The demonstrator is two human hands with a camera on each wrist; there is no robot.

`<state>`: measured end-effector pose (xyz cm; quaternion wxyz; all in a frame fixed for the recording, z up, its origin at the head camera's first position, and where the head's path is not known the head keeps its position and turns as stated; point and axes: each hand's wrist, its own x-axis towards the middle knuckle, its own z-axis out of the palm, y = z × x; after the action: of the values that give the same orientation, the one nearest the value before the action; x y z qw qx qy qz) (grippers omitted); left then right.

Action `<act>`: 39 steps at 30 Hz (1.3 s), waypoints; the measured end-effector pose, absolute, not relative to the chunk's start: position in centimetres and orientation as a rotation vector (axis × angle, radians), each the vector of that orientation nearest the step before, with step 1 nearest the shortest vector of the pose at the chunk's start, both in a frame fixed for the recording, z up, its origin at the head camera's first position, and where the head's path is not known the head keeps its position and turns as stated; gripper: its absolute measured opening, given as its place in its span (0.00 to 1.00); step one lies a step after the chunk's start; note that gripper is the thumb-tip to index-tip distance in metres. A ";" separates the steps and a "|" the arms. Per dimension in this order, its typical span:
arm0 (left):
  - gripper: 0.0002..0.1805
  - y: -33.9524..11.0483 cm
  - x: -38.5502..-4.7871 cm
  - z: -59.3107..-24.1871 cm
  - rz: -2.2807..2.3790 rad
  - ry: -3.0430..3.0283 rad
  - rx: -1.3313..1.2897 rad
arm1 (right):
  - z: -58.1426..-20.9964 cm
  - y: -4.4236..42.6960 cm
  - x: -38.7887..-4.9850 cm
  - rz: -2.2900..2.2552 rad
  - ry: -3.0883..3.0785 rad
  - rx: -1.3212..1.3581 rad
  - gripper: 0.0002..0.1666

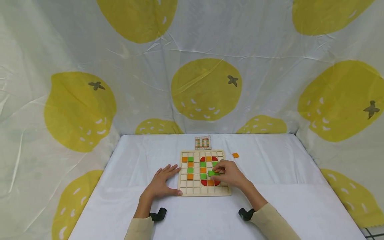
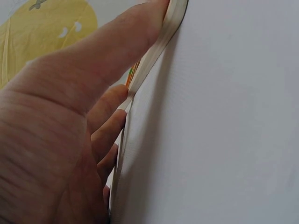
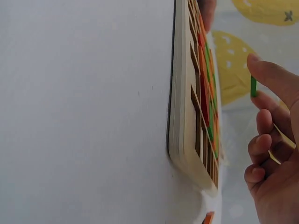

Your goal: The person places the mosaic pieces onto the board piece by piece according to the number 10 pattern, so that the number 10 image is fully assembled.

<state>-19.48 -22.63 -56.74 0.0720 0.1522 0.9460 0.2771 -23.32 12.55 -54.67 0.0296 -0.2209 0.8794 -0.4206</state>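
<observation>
A square wooden grid board [image 1: 189,190] lies on the white cloth, partly filled with orange, green and red pieces. My right hand [image 1: 231,174] pinches a green square tile [image 1: 211,173] between thumb and finger, above the board's right half. From the right wrist view, that tile is seen edge-on and apart from the board; the other fingers are curled. My left hand [image 1: 162,183] rests by the board's left edge, fingers spread and thumb at the near left corner. The left wrist view shows this thumb and the fingertips against the board's side. Some cells are hidden behind my right hand.
A small pattern card [image 1: 203,143] lies just beyond the board's far edge. One loose orange tile [image 1: 235,155] is on the cloth to the right of the board. A lemon-print curtain [image 1: 207,90] hangs behind and at both sides of the table.
</observation>
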 end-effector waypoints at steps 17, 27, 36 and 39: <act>0.58 -22.5 -19.3 -56.4 0.818 2.835 0.472 | -55.7 6.3 -22.2 -1.272 2.610 -0.773 0.17; 0.59 -22.7 -19.5 -56.5 0.831 2.828 0.487 | -56.2 4.3 -21.7 -1.263 2.605 -0.836 0.16; 0.58 -22.9 -19.6 -56.7 0.821 2.834 0.499 | -56.2 3.6 -21.7 -1.163 2.659 -0.777 0.17; 0.58 -22.9 -19.5 -56.6 0.824 2.829 0.492 | -56.2 3.7 -21.6 -1.164 2.653 -0.791 0.16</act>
<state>-19.52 -22.87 -56.63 0.0768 0.1643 0.9442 0.2749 -21.61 3.65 -56.24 0.0689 -0.2628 0.8813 -0.3867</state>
